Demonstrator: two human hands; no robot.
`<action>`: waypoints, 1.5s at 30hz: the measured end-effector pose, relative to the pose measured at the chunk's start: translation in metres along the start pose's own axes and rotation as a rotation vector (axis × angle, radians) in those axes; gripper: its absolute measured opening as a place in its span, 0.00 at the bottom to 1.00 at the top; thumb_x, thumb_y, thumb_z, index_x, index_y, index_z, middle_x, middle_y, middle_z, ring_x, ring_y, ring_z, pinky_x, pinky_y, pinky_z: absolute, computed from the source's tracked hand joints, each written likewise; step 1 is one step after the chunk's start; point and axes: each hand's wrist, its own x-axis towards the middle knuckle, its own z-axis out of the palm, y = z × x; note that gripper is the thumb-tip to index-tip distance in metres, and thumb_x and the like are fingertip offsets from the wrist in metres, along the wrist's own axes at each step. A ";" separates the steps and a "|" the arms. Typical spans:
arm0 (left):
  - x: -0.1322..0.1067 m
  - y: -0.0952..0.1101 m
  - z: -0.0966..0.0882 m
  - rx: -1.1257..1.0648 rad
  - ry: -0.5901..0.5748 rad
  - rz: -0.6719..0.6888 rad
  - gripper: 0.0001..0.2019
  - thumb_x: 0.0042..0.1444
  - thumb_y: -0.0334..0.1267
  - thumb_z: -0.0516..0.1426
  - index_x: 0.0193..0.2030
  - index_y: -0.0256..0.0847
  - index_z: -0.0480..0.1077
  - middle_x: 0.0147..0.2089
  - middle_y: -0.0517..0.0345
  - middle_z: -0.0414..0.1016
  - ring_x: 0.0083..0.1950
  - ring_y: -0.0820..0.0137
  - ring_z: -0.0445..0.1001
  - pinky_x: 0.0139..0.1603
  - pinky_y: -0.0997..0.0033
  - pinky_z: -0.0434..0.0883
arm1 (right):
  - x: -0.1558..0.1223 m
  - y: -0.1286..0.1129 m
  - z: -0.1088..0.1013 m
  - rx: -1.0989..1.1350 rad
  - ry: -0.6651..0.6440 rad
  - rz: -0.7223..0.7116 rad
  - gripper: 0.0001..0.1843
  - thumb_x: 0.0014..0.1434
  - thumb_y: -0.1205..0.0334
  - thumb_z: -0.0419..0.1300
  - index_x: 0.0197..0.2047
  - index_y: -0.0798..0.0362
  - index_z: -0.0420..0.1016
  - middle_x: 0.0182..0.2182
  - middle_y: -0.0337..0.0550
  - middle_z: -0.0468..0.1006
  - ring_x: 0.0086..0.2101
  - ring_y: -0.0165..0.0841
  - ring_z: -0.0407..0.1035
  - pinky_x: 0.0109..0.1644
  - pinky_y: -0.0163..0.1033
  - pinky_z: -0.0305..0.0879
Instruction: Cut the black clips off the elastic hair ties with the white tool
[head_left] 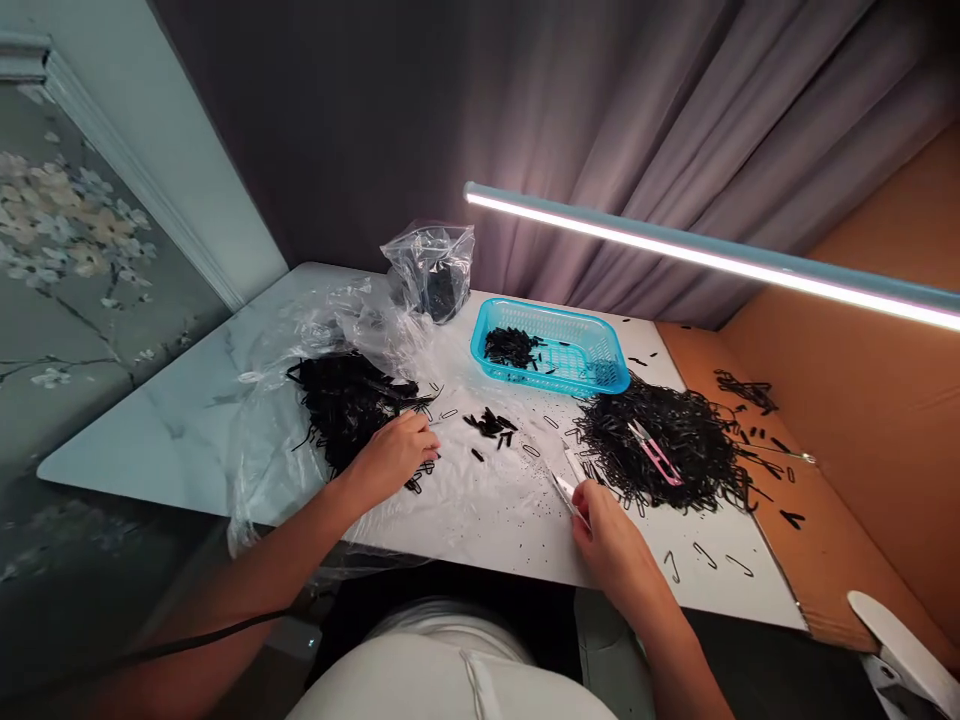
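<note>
My left hand (390,460) rests on the white sheet at the edge of a heap of black wire-like strips (349,410), its fingertips among loose black pieces. Whether it pinches anything is too small to tell. My right hand (609,545) grips small white snips (566,497), their tip pointing up and to the left, close to a second black heap (667,440). Pink-handled thread snips (655,453) lie on that heap. Small black clip-shaped pieces (491,424) are scattered between my hands.
A blue plastic basket (550,347) holds black pieces behind the heaps. A clear plastic bag (431,270) stands at the back, and crumpled clear plastic (300,340) lies left. Cardboard (780,400) with black pieces lies right. A light bar (712,250) crosses above.
</note>
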 end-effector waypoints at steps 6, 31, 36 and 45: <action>0.000 0.001 -0.006 -0.109 0.041 -0.023 0.05 0.58 0.33 0.59 0.31 0.39 0.72 0.36 0.55 0.73 0.40 0.66 0.68 0.43 0.65 0.64 | -0.012 0.008 -0.027 0.523 -0.028 0.137 0.16 0.64 0.62 0.50 0.51 0.52 0.73 0.38 0.47 0.76 0.29 0.30 0.67 0.34 0.37 0.64; 0.041 0.055 0.018 -1.258 0.171 -0.463 0.13 0.47 0.35 0.69 0.37 0.36 0.71 0.34 0.61 0.74 0.34 0.77 0.71 0.36 0.76 0.69 | 0.078 -0.082 0.018 1.444 0.106 0.044 0.09 0.54 0.59 0.68 0.34 0.55 0.75 0.39 0.43 0.78 0.34 0.33 0.76 0.39 0.39 0.73; 0.042 0.056 0.017 -1.276 0.171 -0.484 0.15 0.46 0.35 0.69 0.38 0.37 0.71 0.35 0.61 0.74 0.36 0.77 0.72 0.37 0.77 0.71 | 0.078 -0.080 0.015 1.374 0.030 0.031 0.11 0.58 0.57 0.65 0.32 0.54 0.71 0.43 0.47 0.80 0.39 0.35 0.76 0.43 0.40 0.69; 0.038 0.051 0.018 -1.231 0.186 -0.455 0.16 0.46 0.36 0.69 0.39 0.38 0.70 0.37 0.60 0.75 0.40 0.75 0.73 0.41 0.75 0.72 | 0.076 -0.080 0.018 1.290 0.002 -0.028 0.12 0.62 0.54 0.60 0.34 0.51 0.64 0.44 0.46 0.81 0.43 0.37 0.74 0.46 0.42 0.65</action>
